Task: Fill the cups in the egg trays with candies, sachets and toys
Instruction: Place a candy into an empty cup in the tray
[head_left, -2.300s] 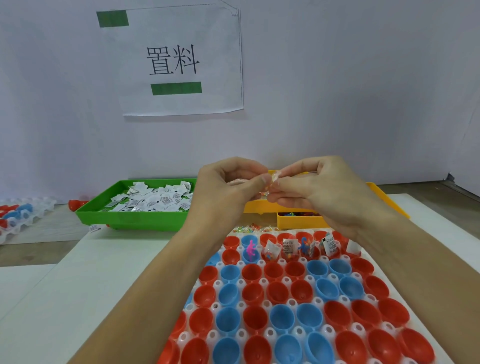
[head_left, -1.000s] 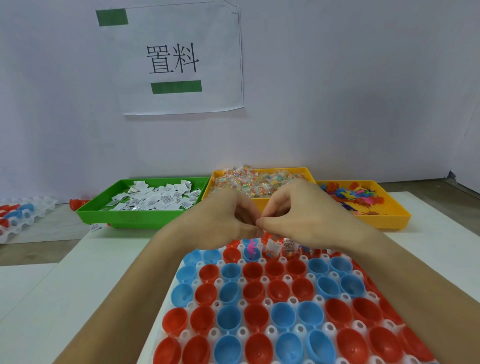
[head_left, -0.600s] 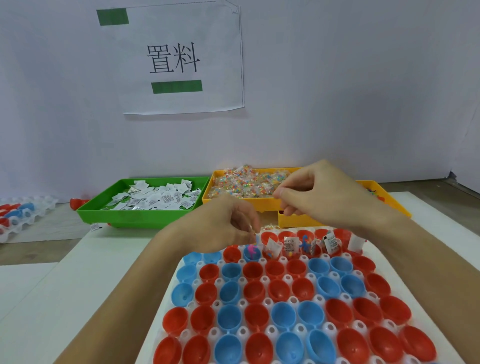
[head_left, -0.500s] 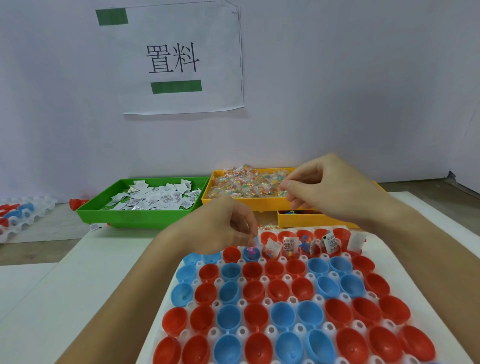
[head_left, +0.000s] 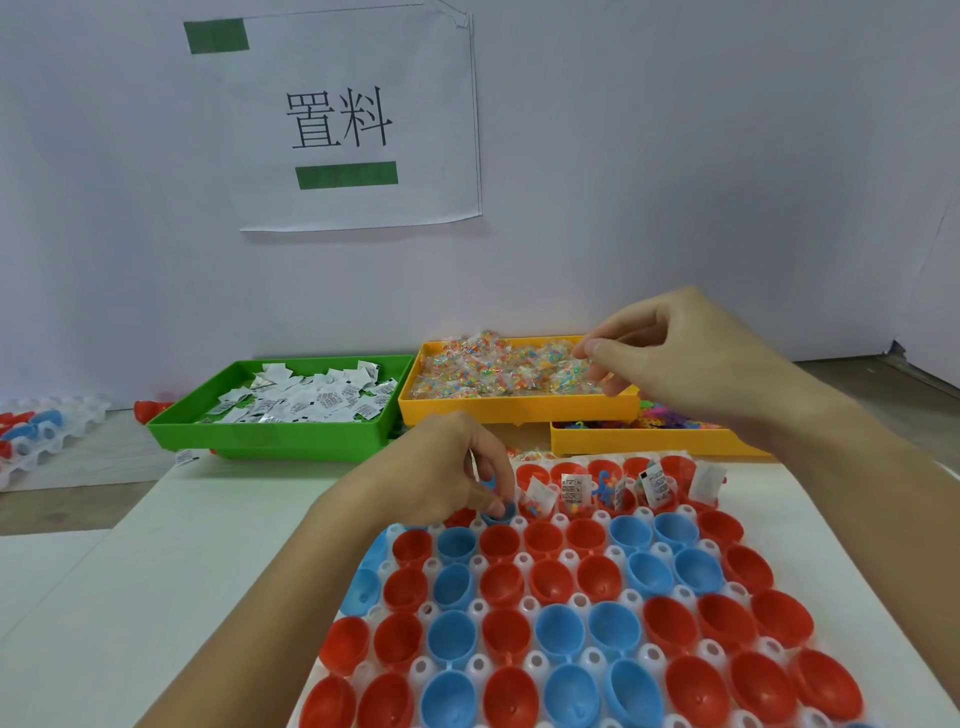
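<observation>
A white egg tray (head_left: 524, 561) of red and blue cups lies in front of me. Cups in its far row hold sachets (head_left: 576, 488), candies and toys. My left hand (head_left: 447, 473) curls down over a blue cup (head_left: 496, 514) at the left of that row, fingertips together at its rim; whatever they hold is hidden. My right hand (head_left: 680, 358) hovers over the right end of the orange candy tray (head_left: 519, 408) and pinches a clear candy packet (head_left: 579, 361) on the pile.
A green tray (head_left: 270, 434) of white sachets stands back left. An orange tray (head_left: 649, 444) of coloured toys (head_left: 670, 418) sits behind the egg tray, partly under my right wrist. Another egg tray (head_left: 41, 431) lies far left. A paper sign (head_left: 358, 119) hangs on the wall.
My hands parted. The right hand lifted away and moved back and right to the candy tray. The left hand dropped to the blue cup in the far row.
</observation>
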